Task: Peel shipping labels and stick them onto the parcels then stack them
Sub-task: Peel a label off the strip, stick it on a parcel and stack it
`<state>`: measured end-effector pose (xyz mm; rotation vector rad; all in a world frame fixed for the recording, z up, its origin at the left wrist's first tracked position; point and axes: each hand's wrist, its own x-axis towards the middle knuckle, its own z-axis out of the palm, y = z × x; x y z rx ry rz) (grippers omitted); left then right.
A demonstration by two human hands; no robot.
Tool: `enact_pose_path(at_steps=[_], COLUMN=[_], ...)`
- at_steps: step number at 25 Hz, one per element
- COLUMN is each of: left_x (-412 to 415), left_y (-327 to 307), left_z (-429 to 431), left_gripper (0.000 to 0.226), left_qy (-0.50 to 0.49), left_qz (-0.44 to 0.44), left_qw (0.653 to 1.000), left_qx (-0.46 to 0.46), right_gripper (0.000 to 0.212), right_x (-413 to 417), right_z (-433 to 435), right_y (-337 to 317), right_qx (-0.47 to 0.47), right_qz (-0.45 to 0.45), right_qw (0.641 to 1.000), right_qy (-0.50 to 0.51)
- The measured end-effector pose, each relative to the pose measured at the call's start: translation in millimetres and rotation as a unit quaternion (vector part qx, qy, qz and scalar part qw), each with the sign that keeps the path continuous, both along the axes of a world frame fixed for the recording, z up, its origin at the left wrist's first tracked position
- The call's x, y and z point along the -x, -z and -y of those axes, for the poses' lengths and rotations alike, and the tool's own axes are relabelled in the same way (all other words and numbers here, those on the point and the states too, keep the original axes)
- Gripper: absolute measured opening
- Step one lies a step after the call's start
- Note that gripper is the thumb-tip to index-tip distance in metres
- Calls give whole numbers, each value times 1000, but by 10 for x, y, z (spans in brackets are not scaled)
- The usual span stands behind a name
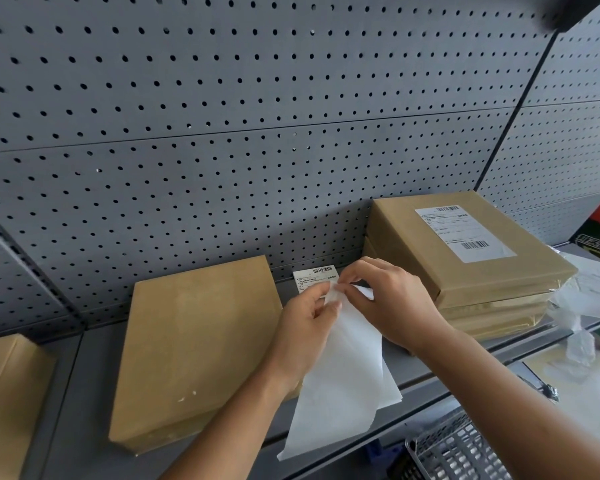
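Observation:
A plain brown parcel (194, 344) lies flat on the grey shelf (84, 410), left of centre, with no label on top. At the right stands a stack of brown parcels (465, 271); the top one carries a white shipping label (465, 232). Between them, above the shelf, my left hand (305, 334) and my right hand (392, 303) pinch the top corner of a white label sheet (340, 382) that hangs down. The fingertips meet at the sheet's upper edge. A printed label (314, 277) with a barcode shows just behind my fingers.
A grey pegboard wall (257, 133) backs the shelf. Another brown parcel (4, 393) sits at the far left edge. Crumpled clear plastic and backing paper (582, 306) lie at the right. A perforated metal basket (458, 452) stands below the shelf's front edge.

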<state>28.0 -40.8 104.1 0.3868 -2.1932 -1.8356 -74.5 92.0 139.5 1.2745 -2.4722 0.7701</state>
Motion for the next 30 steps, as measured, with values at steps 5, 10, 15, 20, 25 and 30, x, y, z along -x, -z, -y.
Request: enact_pose_path(at_steps=[5,10,15,20,25,30], left_x=[-5,3,-26,-29,-54,-78], left_y=[42,28,4,8,11,-18], left_z=[-8,-6,-21,-34,-65,-95], left_gripper=[44,30,30,32,31,32], left_qy=[4,1,-4,-17,-18,-23], left_qz=[6,-7,-11,-17,-10,-14], left_qw=[999,1000,999,997,995,993], left_qx=[31,25,34,72,98,113], right_gripper=[9,20,24,12,16,16], right_x=[23,-17,-36,-86,-126,-191], right_z=[14,-10,-12,-2,17,33], right_y=[9,-11,-15,10,19,23], right_qx=[-8,11,-1,-3,-8,-1], right_qz=[-2,29,12,-2,20,23], right_qw=[1000,1000,1000,1000,999,998], right_qy=[26,-5,1,16,37,62])
